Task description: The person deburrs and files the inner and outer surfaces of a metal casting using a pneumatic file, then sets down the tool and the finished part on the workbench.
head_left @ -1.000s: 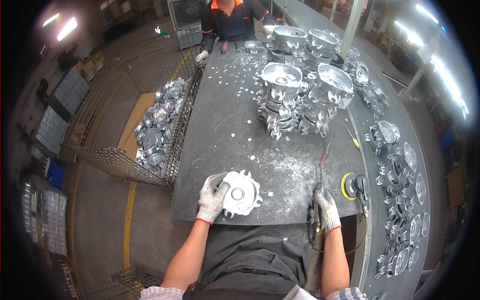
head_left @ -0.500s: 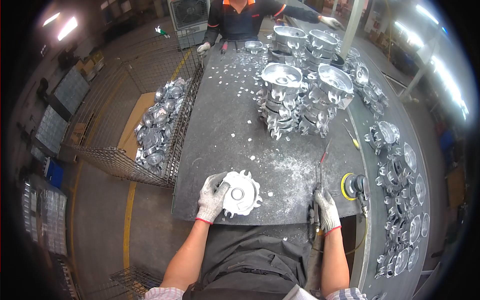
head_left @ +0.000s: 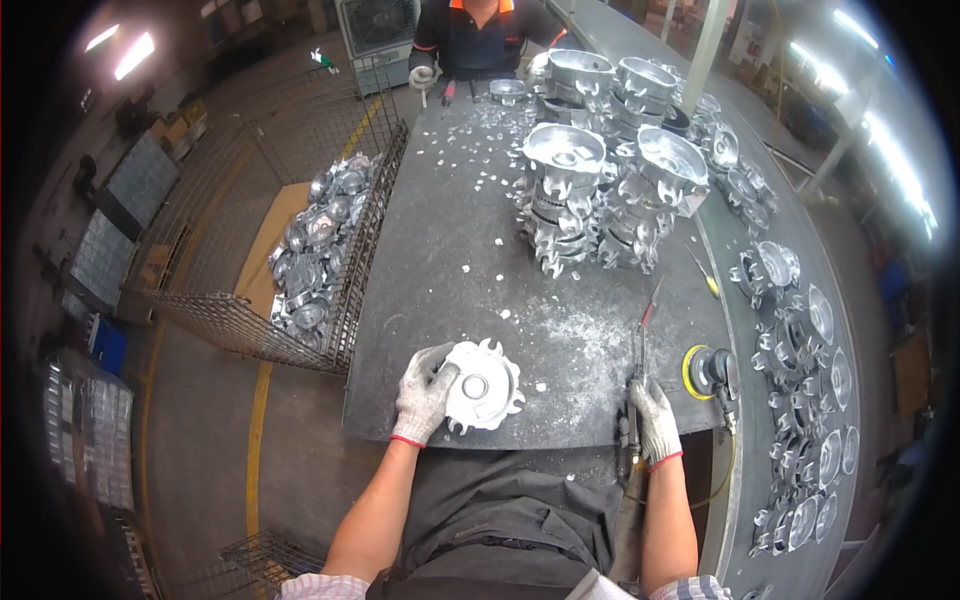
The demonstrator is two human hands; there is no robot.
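Note:
My left hand [head_left: 424, 396], in a white knit glove, grips the left edge of a round silver metal casting [head_left: 483, 390] with notched lugs around its rim. The casting lies on the dark table near its front edge. Gloved as well, my right hand [head_left: 653, 412] is wrapped round a slim dark air tool [head_left: 632, 420] with a brass-coloured fitting at its lower end. The tool's thin tip points away from me. Just right of that hand sits a disc sander [head_left: 708, 373] with a yellow rim.
Stacked castings [head_left: 565, 190] stand at the back right of the table [head_left: 420, 270]. More castings line the conveyor [head_left: 735, 480] at right. A wire cage [head_left: 240, 315] with castings adjoins the left edge. Metal chips and a yellow-handled tool [head_left: 712, 286] lie about. Opposite stands a co-worker [head_left: 480, 45].
The co-worker's outstretched arm has come back in towards the stacks, and their other hand has shifted slightly. My hands, the casting and the air tool stay where they were.

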